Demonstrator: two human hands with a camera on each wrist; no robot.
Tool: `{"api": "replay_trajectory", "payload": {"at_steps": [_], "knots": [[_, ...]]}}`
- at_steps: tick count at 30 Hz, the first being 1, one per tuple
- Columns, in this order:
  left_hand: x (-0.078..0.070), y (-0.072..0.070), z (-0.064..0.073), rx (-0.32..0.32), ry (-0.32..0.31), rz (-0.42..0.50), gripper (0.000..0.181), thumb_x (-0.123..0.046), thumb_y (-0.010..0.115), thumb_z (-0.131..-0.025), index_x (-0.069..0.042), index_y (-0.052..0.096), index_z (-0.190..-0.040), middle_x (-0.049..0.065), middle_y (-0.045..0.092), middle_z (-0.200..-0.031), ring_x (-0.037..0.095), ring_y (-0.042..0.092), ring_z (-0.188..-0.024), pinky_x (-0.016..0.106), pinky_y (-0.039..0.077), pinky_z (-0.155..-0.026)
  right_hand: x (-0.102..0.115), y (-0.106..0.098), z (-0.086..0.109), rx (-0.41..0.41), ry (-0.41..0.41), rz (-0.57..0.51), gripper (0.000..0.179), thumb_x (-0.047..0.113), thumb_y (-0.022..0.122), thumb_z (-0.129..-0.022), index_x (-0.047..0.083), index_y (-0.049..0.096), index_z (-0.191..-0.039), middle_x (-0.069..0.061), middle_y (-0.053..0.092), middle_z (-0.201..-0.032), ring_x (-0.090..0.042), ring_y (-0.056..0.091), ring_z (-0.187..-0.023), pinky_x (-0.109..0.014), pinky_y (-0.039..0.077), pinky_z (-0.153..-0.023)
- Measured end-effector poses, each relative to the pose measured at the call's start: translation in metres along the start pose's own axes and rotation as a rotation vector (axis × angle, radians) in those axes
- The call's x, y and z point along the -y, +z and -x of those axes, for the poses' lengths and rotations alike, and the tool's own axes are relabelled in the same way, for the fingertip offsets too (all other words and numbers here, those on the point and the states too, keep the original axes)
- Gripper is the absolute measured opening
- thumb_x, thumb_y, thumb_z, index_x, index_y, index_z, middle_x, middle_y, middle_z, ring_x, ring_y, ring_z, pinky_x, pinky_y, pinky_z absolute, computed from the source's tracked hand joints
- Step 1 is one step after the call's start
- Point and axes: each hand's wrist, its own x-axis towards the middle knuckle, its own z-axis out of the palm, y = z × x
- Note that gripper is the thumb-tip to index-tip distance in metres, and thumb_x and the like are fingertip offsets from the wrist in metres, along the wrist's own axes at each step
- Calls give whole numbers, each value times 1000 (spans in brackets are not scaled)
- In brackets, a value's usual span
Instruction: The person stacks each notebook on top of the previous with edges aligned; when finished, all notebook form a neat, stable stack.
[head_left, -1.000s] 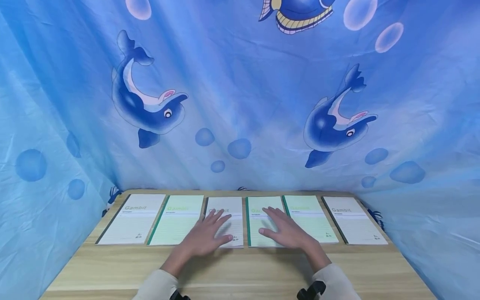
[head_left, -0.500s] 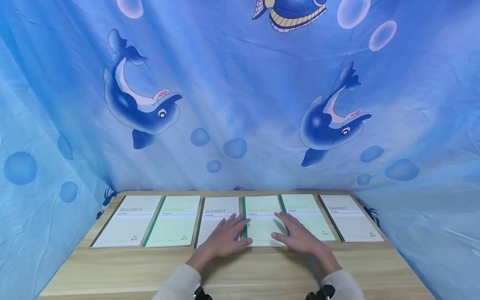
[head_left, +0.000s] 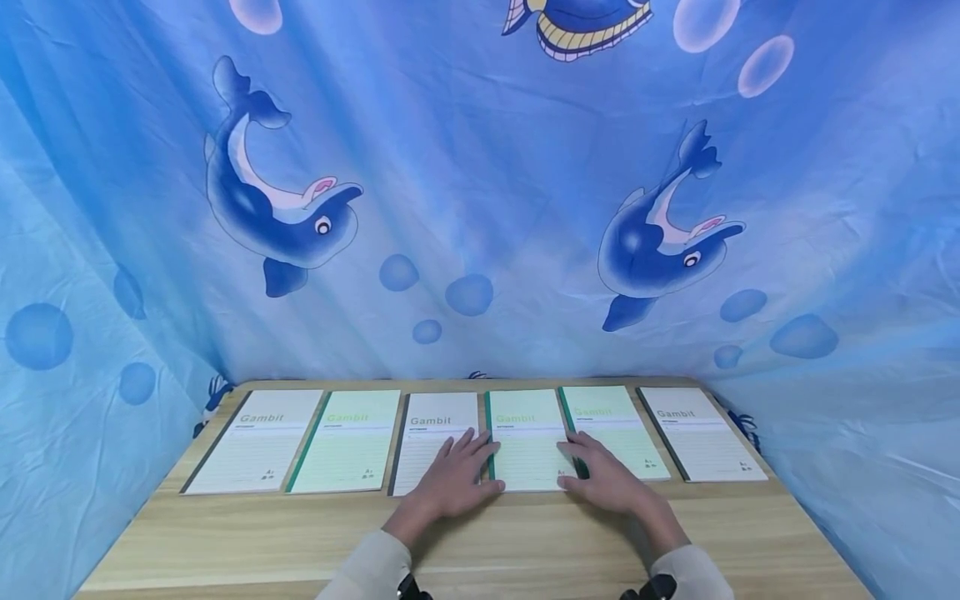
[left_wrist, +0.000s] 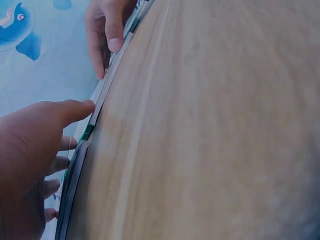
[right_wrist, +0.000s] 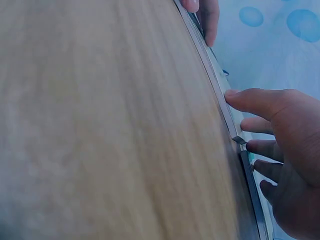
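White paper cover, dark spine: the first notebook [head_left: 255, 442] lies flat, well to the left of all the fingers. Nearer to them comes the second notebook [head_left: 347, 446], pale green with a deeper green spine. The third notebook [head_left: 431, 429], white again, lies partly beneath the fingers of the left hand [head_left: 452, 485]; these are spread and relaxed, gripping nothing, and the thumb reaches the near left corner of the fourth notebook [head_left: 527, 437].

That one, pale green and flat between the two hands, looks thin and light, bendy across its pages and stiffer along the spine, its smooth cover perhaps a little slippery (a crease would likely be the worst harm). Its two long edges seem the best hold.

At its right edge, the right hand [head_left: 613, 483] has slightly bent fingers, grasping nothing that I can see, partly over the fifth notebook [head_left: 617, 421], also green. Farther right of them lies the white, dark-spined sixth notebook [head_left: 701, 433]. Beneath everything runs the smooth, wood-grained bench [head_left: 555, 554]; beyond the fingertips hangs a creased, shiny blue backdrop [head_left: 495, 183].
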Motion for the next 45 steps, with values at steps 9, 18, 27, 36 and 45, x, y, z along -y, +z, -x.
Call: {"api": "replay_trajectory", "payload": {"at_steps": [9,18,27,36,45], "knots": [[-7,-4,2,4,36,-16,64,-53,61,-96,-11,58,-144,12,44,-162,36,31,-156,63,24,-127,3,-5,6,-16,-37,5,57,36,80,-88,7,65,-135,-16,43,-163,-42,30,-155,-66,27,-124],[-8,-4,1,47,32,4,74,-53,60,-97,-10,47,-154,12,37,-167,36,26,-158,63,20,-129,4,-2,4,25,-83,-12,65,42,76,-91,10,58,-145,-15,44,-162,-45,39,-150,-70,33,-119],[-10,-2,2,54,38,-15,76,-58,63,-92,-11,51,-151,10,39,-165,33,26,-159,58,20,-131,8,-4,10,33,-92,17,61,42,78,-88,12,64,-139,-16,51,-155,-49,43,-145,-70,36,-117],[-11,-3,0,103,55,-40,88,-65,58,-93,-10,39,-159,11,31,-170,34,23,-160,60,18,-131,11,-3,6,41,-124,32,68,41,76,-89,10,58,-146,-18,47,-159,-48,38,-149,-70,26,-123],[-17,-4,10,134,76,-98,90,-68,56,-94,-9,38,-159,12,32,-170,32,23,-160,56,19,-131,17,-3,14,93,-78,45,69,46,77,-87,14,59,-146,-13,46,-160,-45,38,-150,-68,32,-121]]}}
